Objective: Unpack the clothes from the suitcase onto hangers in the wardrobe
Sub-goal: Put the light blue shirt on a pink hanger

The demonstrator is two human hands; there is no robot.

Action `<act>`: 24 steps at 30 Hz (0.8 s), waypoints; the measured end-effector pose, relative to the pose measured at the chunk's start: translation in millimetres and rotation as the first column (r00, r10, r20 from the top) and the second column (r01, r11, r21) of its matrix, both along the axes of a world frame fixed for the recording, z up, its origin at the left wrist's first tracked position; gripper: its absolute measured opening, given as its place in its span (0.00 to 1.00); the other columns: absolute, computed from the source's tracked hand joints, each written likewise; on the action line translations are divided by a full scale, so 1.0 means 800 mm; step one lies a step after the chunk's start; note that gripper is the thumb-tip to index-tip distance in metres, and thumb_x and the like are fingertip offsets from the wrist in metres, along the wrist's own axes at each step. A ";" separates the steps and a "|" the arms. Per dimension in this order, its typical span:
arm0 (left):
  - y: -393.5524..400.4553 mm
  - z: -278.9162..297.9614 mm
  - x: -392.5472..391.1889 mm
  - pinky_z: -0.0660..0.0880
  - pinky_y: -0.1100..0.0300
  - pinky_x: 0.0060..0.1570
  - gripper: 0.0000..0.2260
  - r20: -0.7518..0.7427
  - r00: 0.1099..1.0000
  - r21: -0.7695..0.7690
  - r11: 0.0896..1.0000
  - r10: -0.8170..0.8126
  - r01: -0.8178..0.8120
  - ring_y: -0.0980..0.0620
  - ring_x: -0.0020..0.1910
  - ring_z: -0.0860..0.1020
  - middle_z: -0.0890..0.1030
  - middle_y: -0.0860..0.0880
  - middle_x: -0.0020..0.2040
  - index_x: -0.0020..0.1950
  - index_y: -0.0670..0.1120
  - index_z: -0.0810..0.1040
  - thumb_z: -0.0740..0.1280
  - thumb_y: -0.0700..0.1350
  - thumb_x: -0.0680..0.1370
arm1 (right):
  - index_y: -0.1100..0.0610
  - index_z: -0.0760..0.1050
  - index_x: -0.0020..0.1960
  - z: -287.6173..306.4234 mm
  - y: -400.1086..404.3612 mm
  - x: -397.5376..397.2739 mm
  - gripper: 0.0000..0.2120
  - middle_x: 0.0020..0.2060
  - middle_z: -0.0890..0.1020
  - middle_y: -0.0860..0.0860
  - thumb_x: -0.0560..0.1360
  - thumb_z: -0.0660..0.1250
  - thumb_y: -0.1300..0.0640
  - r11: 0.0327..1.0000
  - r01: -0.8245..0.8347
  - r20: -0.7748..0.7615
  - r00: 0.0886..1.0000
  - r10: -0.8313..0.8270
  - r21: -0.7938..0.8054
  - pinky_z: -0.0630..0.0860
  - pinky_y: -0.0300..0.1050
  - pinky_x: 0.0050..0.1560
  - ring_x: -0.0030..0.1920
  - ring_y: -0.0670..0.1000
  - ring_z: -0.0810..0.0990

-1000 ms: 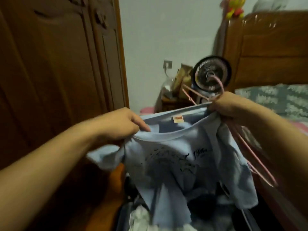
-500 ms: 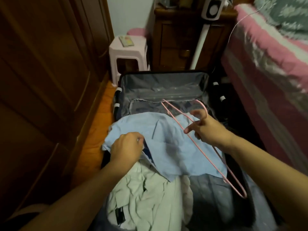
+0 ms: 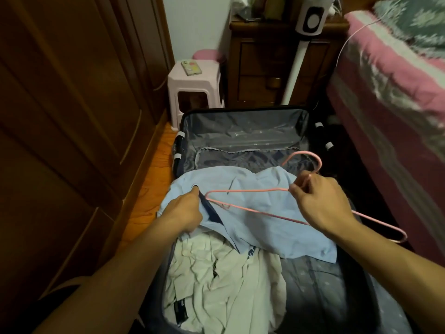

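Left hand (image 3: 184,212) grips the blue shirt's (image 3: 252,213) edge; right hand (image 3: 322,201) pinches the pink hanger (image 3: 255,210) mid-frame, whose tip could snag the fabric.

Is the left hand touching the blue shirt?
Touching: the head view shows the left hand gripping the blue shirt's edge.

wardrobe (image 3: 72,116) left, bed (image 3: 397,92) right (narrow)
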State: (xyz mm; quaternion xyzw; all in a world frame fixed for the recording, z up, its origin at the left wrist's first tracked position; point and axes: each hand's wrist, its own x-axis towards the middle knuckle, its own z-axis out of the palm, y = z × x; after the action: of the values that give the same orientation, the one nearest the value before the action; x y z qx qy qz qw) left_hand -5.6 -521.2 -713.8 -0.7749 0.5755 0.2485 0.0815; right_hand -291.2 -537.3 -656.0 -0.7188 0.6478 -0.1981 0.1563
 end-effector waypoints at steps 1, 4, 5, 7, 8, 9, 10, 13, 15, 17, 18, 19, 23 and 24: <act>0.001 0.000 -0.004 0.74 0.53 0.57 0.34 -0.023 1.000 -0.007 1.000 0.021 -0.021 0.42 0.61 0.75 0.70 0.42 0.74 0.83 0.53 0.45 0.60 0.43 0.82 | 0.53 0.74 0.39 0.000 0.003 0.000 0.09 0.32 0.79 0.53 0.77 0.65 0.52 1.000 -0.015 -0.023 1.000 0.015 0.001 0.73 0.52 0.38 0.38 0.59 0.77; 0.008 0.007 -0.016 0.69 0.52 0.66 0.36 -0.058 0.998 -0.021 1.000 0.019 -0.020 0.41 0.72 0.70 0.56 0.47 0.82 0.83 0.50 0.42 0.62 0.43 0.83 | 0.50 0.71 0.37 0.000 0.013 0.008 0.10 0.31 0.78 0.52 0.77 0.65 0.51 0.997 -0.074 -0.022 0.997 0.075 0.027 0.72 0.52 0.37 0.39 0.58 0.77; 0.010 0.011 -0.020 0.67 0.52 0.69 0.37 -0.066 0.998 -0.023 1.000 0.006 -0.008 0.41 0.74 0.67 0.52 0.48 0.83 0.83 0.49 0.41 0.62 0.42 0.82 | 0.50 0.70 0.37 0.000 0.017 0.013 0.11 0.31 0.78 0.52 0.77 0.64 0.51 0.995 -0.095 -0.023 0.995 0.096 0.018 0.72 0.52 0.38 0.39 0.58 0.77; 0.013 0.024 -0.029 0.66 0.52 0.70 0.38 -0.126 0.991 -0.061 0.998 -0.038 0.030 0.41 0.75 0.66 0.51 0.49 0.83 0.83 0.49 0.43 0.64 0.41 0.81 | 0.49 0.67 0.37 -0.004 0.022 0.024 0.12 0.31 0.78 0.52 0.78 0.64 0.50 0.990 -0.138 -0.070 0.988 0.136 -0.024 0.70 0.51 0.36 0.39 0.60 0.77; 0.016 0.032 -0.037 0.67 0.52 0.70 0.38 -0.188 0.980 -0.100 0.994 -0.070 0.052 0.42 0.75 0.67 0.53 0.49 0.83 0.83 0.49 0.45 0.65 0.40 0.80 | 0.49 0.66 0.37 -0.007 0.024 0.029 0.13 0.30 0.76 0.51 0.79 0.63 0.50 0.986 -0.160 -0.093 0.983 0.156 -0.036 0.68 0.50 0.34 0.38 0.60 0.76; 0.022 0.039 -0.047 0.67 0.52 0.71 0.38 -0.249 0.961 -0.142 0.986 -0.117 0.084 0.43 0.75 0.67 0.54 0.50 0.83 0.83 0.50 0.47 0.66 0.40 0.79 | 0.49 0.64 0.36 -0.011 0.026 0.035 0.15 0.28 0.73 0.48 0.79 0.63 0.50 0.984 -0.175 -0.092 0.981 0.171 -0.030 0.65 0.48 0.33 0.35 0.58 0.74; 0.030 0.047 -0.061 0.66 0.51 0.73 0.38 -0.300 0.937 -0.184 0.975 -0.177 0.125 0.45 0.76 0.65 0.54 0.51 0.83 0.83 0.51 0.49 0.66 0.40 0.78 | 0.49 0.64 0.36 -0.014 0.027 0.038 0.15 0.27 0.71 0.46 0.80 0.63 0.49 0.982 -0.189 -0.059 0.980 0.188 -0.016 0.63 0.47 0.31 0.32 0.55 0.72; 0.055 0.058 -0.094 0.66 0.50 0.74 0.37 -0.420 0.821 -0.296 0.914 -0.386 0.278 0.48 0.78 0.61 0.51 0.58 0.82 0.81 0.55 0.52 0.65 0.39 0.76 | 0.52 0.70 0.39 -0.024 0.028 0.046 0.11 0.27 0.75 0.47 0.79 0.64 0.50 0.978 -0.211 0.027 0.977 0.211 -0.001 0.63 0.40 0.30 0.31 0.48 0.71; 0.063 0.064 -0.100 0.74 0.55 0.65 0.37 -0.540 0.721 -0.349 0.895 -0.433 0.276 0.46 0.74 0.67 0.55 0.61 0.80 0.80 0.55 0.54 0.63 0.37 0.75 | 0.52 0.72 0.39 -0.025 0.025 0.046 0.11 0.29 0.77 0.48 0.79 0.65 0.50 0.977 -0.211 0.045 0.976 0.211 0.010 0.66 0.41 0.31 0.32 0.46 0.73; 0.063 0.066 -0.096 0.76 0.67 0.49 0.37 -0.652 0.646 -0.332 0.915 -0.397 0.228 0.43 0.68 0.73 0.53 0.64 0.80 0.82 0.55 0.54 0.62 0.34 0.77 | 0.50 0.73 0.39 -0.025 0.021 0.042 0.10 0.30 0.78 0.47 0.79 0.65 0.51 0.980 -0.197 0.080 0.978 0.194 0.032 0.71 0.47 0.35 0.34 0.46 0.76; 0.063 0.066 -0.097 0.76 0.68 0.46 0.38 -0.682 0.625 -0.326 0.923 -0.380 0.206 0.43 0.67 0.75 0.52 0.65 0.80 0.82 0.55 0.54 0.62 0.33 0.77 | 0.50 0.74 0.40 -0.025 0.018 0.039 0.09 0.30 0.79 0.47 0.79 0.66 0.52 0.982 -0.186 0.097 0.978 0.183 0.031 0.73 0.49 0.37 0.35 0.46 0.77; 0.063 0.064 -0.100 0.78 0.64 0.48 0.37 -0.693 0.616 -0.332 0.924 -0.375 0.188 0.43 0.66 0.76 0.52 0.66 0.80 0.81 0.55 0.55 0.62 0.33 0.76 | 0.50 0.75 0.40 -0.025 0.017 0.037 0.09 0.30 0.79 0.48 0.78 0.66 0.52 0.983 -0.181 0.115 0.977 0.177 0.023 0.75 0.51 0.38 0.35 0.46 0.77; 0.054 0.056 -0.107 0.70 0.47 0.71 0.30 -0.549 0.778 -0.366 0.925 -0.305 0.104 0.46 0.77 0.64 0.54 0.55 0.82 0.75 0.51 0.64 0.62 0.35 0.75 | 0.49 0.73 0.37 -0.023 0.021 0.039 0.11 0.26 0.77 0.50 0.78 0.67 0.54 0.969 -0.249 0.128 0.960 0.248 -0.007 0.71 0.48 0.33 0.31 0.46 0.75; 0.051 0.055 -0.102 0.68 0.49 0.72 0.29 -0.519 0.816 -0.348 0.935 -0.255 0.071 0.47 0.76 0.64 0.53 0.53 0.82 0.75 0.50 0.64 0.63 0.35 0.75 | 0.48 0.72 0.36 -0.023 0.022 0.041 0.12 0.26 0.76 0.49 0.78 0.67 0.53 0.964 -0.267 0.109 0.958 0.266 -0.008 0.70 0.48 0.33 0.30 0.47 0.75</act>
State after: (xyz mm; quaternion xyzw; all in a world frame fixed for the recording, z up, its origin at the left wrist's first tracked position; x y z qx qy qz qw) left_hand -87.2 -480.2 -669.5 -0.6186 0.6712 0.3606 -0.1918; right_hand -258.7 -519.6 -674.1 -0.7870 0.5362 -0.2123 0.2191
